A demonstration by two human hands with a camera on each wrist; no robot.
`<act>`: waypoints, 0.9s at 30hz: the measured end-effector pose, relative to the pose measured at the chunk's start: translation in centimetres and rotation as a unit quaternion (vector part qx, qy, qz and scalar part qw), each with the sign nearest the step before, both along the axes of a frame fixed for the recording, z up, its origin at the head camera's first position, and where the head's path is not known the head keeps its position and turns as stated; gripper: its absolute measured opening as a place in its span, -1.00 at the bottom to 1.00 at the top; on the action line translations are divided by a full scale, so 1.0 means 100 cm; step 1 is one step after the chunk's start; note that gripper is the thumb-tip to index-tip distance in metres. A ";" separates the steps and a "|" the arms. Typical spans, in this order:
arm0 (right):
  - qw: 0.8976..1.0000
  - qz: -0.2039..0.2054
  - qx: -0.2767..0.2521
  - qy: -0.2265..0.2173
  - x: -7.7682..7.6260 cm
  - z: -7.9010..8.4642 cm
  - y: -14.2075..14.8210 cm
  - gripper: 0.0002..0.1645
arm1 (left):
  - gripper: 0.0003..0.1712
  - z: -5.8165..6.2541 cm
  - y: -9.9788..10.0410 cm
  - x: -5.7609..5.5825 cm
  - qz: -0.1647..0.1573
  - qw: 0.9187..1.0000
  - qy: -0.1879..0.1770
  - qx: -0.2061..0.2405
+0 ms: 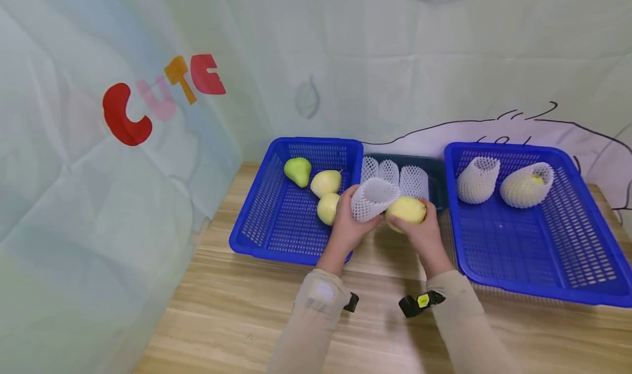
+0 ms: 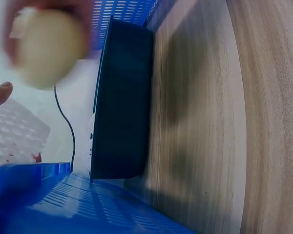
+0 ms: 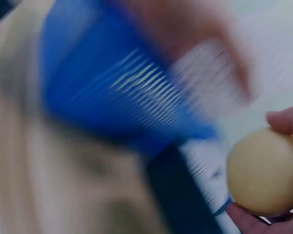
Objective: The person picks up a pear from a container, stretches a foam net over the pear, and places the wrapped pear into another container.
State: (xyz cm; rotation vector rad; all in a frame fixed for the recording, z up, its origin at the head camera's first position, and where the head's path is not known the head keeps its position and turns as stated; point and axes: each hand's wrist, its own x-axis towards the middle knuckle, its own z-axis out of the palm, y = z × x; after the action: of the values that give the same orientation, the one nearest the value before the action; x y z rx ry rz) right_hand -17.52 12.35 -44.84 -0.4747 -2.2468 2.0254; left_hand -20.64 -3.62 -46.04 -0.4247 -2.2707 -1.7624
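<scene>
In the head view my left hand (image 1: pixel 346 223) grips a white foam net sleeve (image 1: pixel 373 198), its wide mouth facing up. Close beside it, my right hand (image 1: pixel 423 232) holds a pale yellow pear (image 1: pixel 407 210) between thumb and fingers. The right wrist view shows the same round pear (image 3: pixel 263 171) pinched there, with the sleeve (image 3: pixel 212 78) blurred in the other hand. Sleeve and pear are nearly touching in the head view. Both hands are above the wooden table, in front of a dark green tray (image 1: pixel 438 185) holding several more foam sleeves (image 1: pixel 413 182).
On the left stands a blue basket (image 1: pixel 274 198) with a green pear (image 1: pixel 298 171) and two yellowish pears (image 1: pixel 326 183). The right blue basket (image 1: pixel 513 248) contains two sleeved pears (image 1: pixel 526 185). A printed curtain (image 1: pixel 345 78) hangs behind the wooden table (image 1: pixel 222 308).
</scene>
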 end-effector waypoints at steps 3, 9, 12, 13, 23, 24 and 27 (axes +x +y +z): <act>0.991 -0.050 -0.103 0.070 0.002 0.037 -0.002 -0.15 | -0.12 -0.001 0.000 0.000 0.000 1.000 0.005 -0.005; 0.951 -0.002 -0.218 0.220 0.009 0.077 -0.001 -0.53 | -0.13 -0.001 -0.001 0.000 0.007 0.999 0.016 -0.033; 0.963 0.052 -0.156 0.213 0.012 0.082 -0.001 -0.55 | -0.12 -0.001 -0.001 0.000 0.009 0.999 0.016 -0.046; 0.970 0.068 -0.124 0.199 0.013 0.082 -0.002 -0.53 | -0.13 -0.001 -0.001 0.000 0.010 0.999 0.015 -0.048; 0.981 0.139 -0.043 0.127 0.011 0.079 0.002 -0.52 | -0.14 0.001 0.001 0.001 0.025 0.997 0.029 -0.071; 0.980 0.144 -0.060 0.125 0.010 0.078 0.003 -0.54 | -0.15 0.002 0.001 0.002 0.025 0.997 0.027 -0.072; 0.971 0.161 -0.129 0.122 0.009 0.076 0.005 -0.61 | -0.15 0.003 0.001 0.002 0.023 0.997 0.018 -0.075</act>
State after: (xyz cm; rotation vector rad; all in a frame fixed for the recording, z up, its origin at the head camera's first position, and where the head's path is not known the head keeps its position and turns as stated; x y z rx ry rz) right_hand -16.63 12.83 -37.24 0.1347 -2.0307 2.3890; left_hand -20.44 -3.56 -45.78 -0.4239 -2.3758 -1.5558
